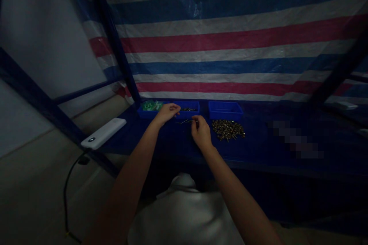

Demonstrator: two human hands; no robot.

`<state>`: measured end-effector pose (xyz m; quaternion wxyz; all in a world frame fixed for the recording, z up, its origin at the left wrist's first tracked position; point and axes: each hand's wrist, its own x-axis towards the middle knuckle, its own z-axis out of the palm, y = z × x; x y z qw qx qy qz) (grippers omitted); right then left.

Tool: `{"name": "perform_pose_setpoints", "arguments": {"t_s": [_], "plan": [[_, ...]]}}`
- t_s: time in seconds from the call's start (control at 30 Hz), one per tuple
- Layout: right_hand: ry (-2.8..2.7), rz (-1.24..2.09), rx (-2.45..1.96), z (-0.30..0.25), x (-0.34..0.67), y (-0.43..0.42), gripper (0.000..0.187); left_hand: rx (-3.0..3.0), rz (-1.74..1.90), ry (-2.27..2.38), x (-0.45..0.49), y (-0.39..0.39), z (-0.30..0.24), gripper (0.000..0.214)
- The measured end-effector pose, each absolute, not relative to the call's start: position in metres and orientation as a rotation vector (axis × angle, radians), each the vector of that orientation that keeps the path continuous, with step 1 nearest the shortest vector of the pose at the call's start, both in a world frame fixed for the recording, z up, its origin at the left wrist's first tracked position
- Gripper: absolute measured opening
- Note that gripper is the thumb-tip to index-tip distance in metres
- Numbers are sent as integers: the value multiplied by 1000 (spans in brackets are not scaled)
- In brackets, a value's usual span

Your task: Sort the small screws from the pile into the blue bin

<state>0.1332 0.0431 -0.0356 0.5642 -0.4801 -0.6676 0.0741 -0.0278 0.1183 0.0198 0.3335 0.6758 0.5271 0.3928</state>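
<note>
My left hand reaches forward with its fingers curled at the near edge of a blue tray that holds small dark metal parts. What the fingers hold is too small to make out. My right hand rests on the dark blue table, fingers pinched on thin metal pins that stick out to the left. A pile of small brass-coloured metal parts lies just right of my right hand.
A blue tray with green pieces stands at the left, another blue tray behind the pile. A white power bank with a black cable lies on the table's left corner. A striped tarpaulin hangs behind blue frame bars.
</note>
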Motion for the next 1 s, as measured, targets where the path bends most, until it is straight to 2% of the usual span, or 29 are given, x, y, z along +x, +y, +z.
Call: {"name": "perform_pose_setpoints", "arguments": {"t_s": [0.1, 0.23, 0.43, 0.57, 0.73, 1.0], "plan": [[-1525, 170, -1165, -35, 134, 42, 22, 2076, 915, 1399, -35, 114, 2, 14], [-1510, 167, -1183, -35, 134, 43, 22, 2417, 808, 1494, -37, 113, -16, 22], [-1526, 150, -1187, -37, 134, 44, 22, 2602, 542, 1608, -30, 111, -26, 14], [-1543, 149, -1200, -38, 134, 44, 22, 2702, 490, 1576, -30, 111, -28, 13], [-1547, 150, -1189, -39, 134, 45, 21, 2730, 595, 1496, -32, 101, -23, 14], [-1661, 247, -1077, -41, 131, 47, 22, 2402, 1077, 1235, -10, 56, -10, 12]]}}
